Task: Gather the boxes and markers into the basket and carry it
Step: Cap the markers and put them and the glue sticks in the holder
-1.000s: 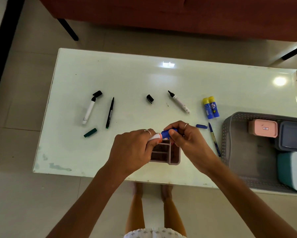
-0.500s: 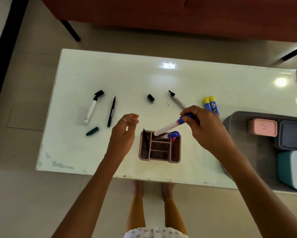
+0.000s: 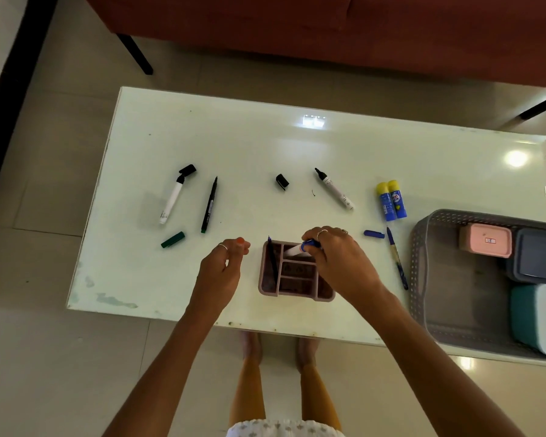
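My right hand [image 3: 341,263] grips a white marker with a blue cap [image 3: 300,248], its body down in a back slot of the pink pen holder [image 3: 293,294] at the table's near edge. My left hand [image 3: 222,269] hovers just left of the holder, fingers loosely curled and holding nothing. A dark pen [image 3: 272,263] stands in the holder's left slot. The grey basket [image 3: 423,279] at the right holds a pink box [image 3: 485,240], a dark grey box [image 3: 536,257] and a teal-and-white box [image 3: 539,316].
Loose on the white table [image 3: 296,146]: a white marker with black cap [image 3: 173,197], a thin black pen [image 3: 209,205], a green cap [image 3: 173,239], a black cap [image 3: 282,182], an uncapped white marker [image 3: 334,189], two glue sticks [image 3: 391,200], a blue cap [image 3: 374,234], a blue pen [image 3: 397,258]. A red sofa stands behind.
My right hand has lowered the blue-capped marker from above the holder down into its back slot. My left hand stayed beside the holder with nothing in it.
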